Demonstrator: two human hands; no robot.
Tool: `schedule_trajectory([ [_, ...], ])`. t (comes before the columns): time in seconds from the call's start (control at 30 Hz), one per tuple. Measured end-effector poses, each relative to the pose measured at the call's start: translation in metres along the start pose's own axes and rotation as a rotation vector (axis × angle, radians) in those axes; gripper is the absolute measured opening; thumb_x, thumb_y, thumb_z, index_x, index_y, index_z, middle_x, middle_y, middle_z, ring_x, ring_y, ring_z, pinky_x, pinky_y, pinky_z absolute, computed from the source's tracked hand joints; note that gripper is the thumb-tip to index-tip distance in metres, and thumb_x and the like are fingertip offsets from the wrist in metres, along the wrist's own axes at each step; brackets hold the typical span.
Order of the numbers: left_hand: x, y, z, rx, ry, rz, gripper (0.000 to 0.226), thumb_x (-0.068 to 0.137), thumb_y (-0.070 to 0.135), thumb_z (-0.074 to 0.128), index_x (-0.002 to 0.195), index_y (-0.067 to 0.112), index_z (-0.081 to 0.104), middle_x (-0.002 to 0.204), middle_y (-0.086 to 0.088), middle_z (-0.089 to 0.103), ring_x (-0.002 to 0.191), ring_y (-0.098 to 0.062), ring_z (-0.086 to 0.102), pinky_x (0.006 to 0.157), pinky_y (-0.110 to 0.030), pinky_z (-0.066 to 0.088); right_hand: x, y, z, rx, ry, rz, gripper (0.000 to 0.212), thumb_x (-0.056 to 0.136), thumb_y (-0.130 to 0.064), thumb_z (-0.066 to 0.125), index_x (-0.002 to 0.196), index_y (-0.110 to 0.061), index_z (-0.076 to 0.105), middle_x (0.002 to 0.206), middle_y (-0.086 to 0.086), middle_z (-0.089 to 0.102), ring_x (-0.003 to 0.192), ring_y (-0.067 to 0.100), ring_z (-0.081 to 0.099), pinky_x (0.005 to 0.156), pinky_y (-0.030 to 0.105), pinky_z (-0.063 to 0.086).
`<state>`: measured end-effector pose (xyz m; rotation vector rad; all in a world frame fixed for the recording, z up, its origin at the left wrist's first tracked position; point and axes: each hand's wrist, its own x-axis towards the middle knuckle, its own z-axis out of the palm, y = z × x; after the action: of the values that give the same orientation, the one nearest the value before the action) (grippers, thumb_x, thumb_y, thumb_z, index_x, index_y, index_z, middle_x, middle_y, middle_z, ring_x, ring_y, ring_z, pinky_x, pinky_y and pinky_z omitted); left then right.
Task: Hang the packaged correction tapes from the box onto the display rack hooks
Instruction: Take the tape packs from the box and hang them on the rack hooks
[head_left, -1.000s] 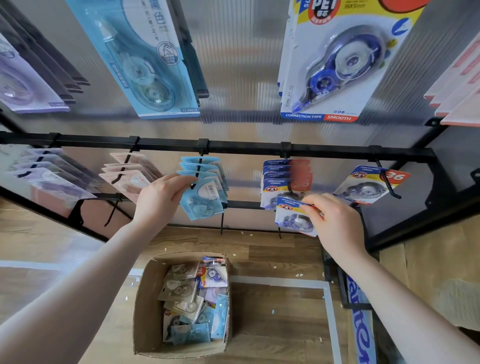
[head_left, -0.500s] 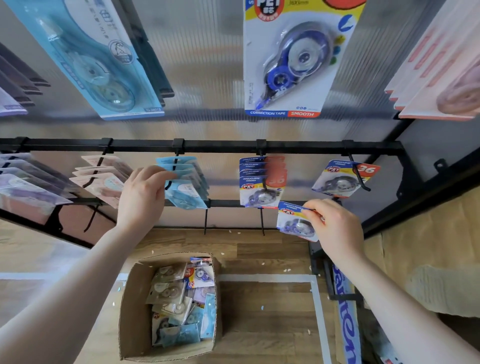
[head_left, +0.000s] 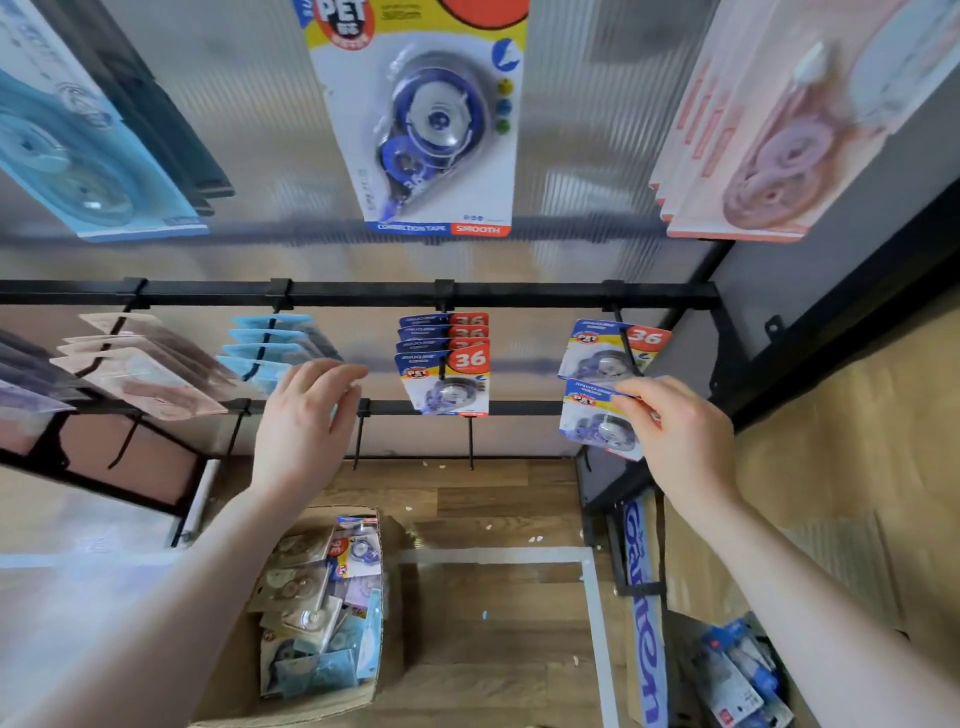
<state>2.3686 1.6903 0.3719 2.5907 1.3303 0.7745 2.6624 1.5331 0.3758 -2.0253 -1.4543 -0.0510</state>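
You are partway through the job, by the look of the rack and the box. Your right hand (head_left: 680, 441) pinches one blue-and-yellow correction tape pack (head_left: 597, 418) by its upper right corner, thumb and fingers curled onto the card, and holds it just below the far-right hook (head_left: 626, 345), where a single matching pack (head_left: 605, 348) already hangs; the held pack is not yet threaded on, so this one is still to finish. Your left hand (head_left: 306, 415) holds nothing, its fingers loosely spread and slightly bent, in front of the light-blue packs (head_left: 270, 348) on the hook left of centre; whether the fingertips touch them you cannot tell from this angle. On the black rail (head_left: 363, 296), the middle hook carries a stack of several blue-and-yellow packs (head_left: 444, 374), and further left a hook holds pink packs (head_left: 140, 364), so a fair share seems hung. The cardboard box (head_left: 234, 670) on the wooden floor, near you and below your left forearm, is far from empty: a jumble of mixed packs (head_left: 317, 613) fills it, some beige, some light blue, at least one blue-and-yellow. Judging by that heap, much of the hanging remains.
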Motion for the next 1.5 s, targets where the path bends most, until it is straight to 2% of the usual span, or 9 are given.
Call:
schedule_trajectory([
  [0.47,-0.005,0.044,0.017,0.002,-0.055,-0.057,0.02,0.089,0.007,0.059,0.107,0.005,0.067,0.106,-0.014,0.064,0.098,-0.032,0.057,0.08,-0.041,0.046,0.019,0.028,-0.007,0.114,-0.028,-0.041,0.042,0.089,-0.038,0.05,0.098,-0.001,0.068,0.096,0.012,0.069,0.085,0.021,0.068,0.056,0.01,0.036],
  [0.7,-0.011,0.039,0.027,-0.003,-0.05,-0.08,0.021,0.091,0.014,0.053,0.105,0.007,0.067,0.105,-0.011,0.065,0.096,-0.031,0.058,0.08,-0.041,0.047,0.022,0.032,-0.014,0.084,-0.093,-0.129,0.05,0.082,-0.043,0.05,0.093,0.003,0.067,0.091,0.017,0.068,0.078,0.024,0.068,0.056,0.023,0.046],
  [0.77,-0.012,0.04,0.029,-0.014,-0.049,-0.079,0.025,0.089,0.017,0.05,0.104,0.007,0.067,0.103,-0.01,0.065,0.094,-0.031,0.059,0.078,-0.04,0.047,0.025,0.033,-0.014,0.068,-0.101,-0.113,0.044,0.09,-0.036,0.05,0.098,0.004,0.066,0.094,0.018,0.067,0.082,0.028,0.067,0.058,0.028,0.048],
  [0.87,-0.013,0.04,0.029,-0.016,-0.047,-0.075,0.023,0.088,0.015,0.052,0.104,0.007,0.068,0.103,-0.011,0.065,0.094,-0.031,0.059,0.077,-0.04,0.048,0.031,0.037,-0.01,0.037,-0.123,-0.087,0.029,0.089,-0.02,0.058,0.106,0.002,0.065,0.099,0.018,0.067,0.085,0.03,0.066,0.06,0.031,0.049],
  [1.0,-0.018,0.031,0.024,0.003,-0.051,-0.077,0.023,0.09,0.014,0.053,0.105,0.007,0.068,0.103,-0.011,0.064,0.094,-0.031,0.059,0.078,-0.039,0.046,0.047,0.038,-0.003,-0.069,-0.136,-0.104,0.029,0.083,-0.016,0.055,0.105,0.001,0.066,0.096,0.019,0.067,0.08,0.035,0.065,0.06,0.035,0.051],
  [1.13,-0.024,0.017,0.018,0.01,-0.049,-0.1,0.027,0.087,0.018,0.051,0.103,0.006,0.068,0.102,-0.012,0.065,0.093,-0.032,0.059,0.078,-0.04,0.047,0.059,0.039,0.001,-0.105,-0.155,-0.068,0.03,0.085,-0.008,0.062,0.115,-0.003,0.062,0.104,0.018,0.064,0.089,0.032,0.062,0.06,0.029,0.043],
  [1.27,-0.033,0.005,0.014,0.009,-0.059,-0.133,0.027,0.087,0.018,0.05,0.103,0.006,0.068,0.101,-0.011,0.065,0.092,-0.031,0.059,0.079,-0.043,0.048,0.062,0.039,0.004,-0.164,-0.187,-0.04,0.033,0.083,-0.01,0.066,0.115,-0.004,0.063,0.103,0.017,0.065,0.089,0.031,0.063,0.061,0.039,0.053],
  [1.4,-0.041,-0.001,0.007,0.013,-0.046,-0.171,0.028,0.086,0.017,0.05,0.103,0.006,0.068,0.102,-0.011,0.065,0.093,-0.031,0.058,0.078,-0.043,0.048,0.054,0.033,0.006,-0.193,-0.011,-0.077,0.024,0.088,-0.007,0.056,0.11,-0.001,0.064,0.101,0.02,0.065,0.092,0.038,0.059,0.077,0.044,0.048],
  [1.5,-0.046,-0.005,0.001,0.023,-0.034,-0.174,0.028,0.085,0.016,0.05,0.103,0.004,0.068,0.102,-0.012,0.065,0.092,-0.033,0.059,0.077,-0.044,0.049,0.044,0.023,0.008,-0.204,0.048,-0.075,0.038,0.092,-0.024,0.037,0.108,-0.004,0.064,0.103,0.015,0.064,0.094,0.034,0.056,0.08,0.04,0.045],
])
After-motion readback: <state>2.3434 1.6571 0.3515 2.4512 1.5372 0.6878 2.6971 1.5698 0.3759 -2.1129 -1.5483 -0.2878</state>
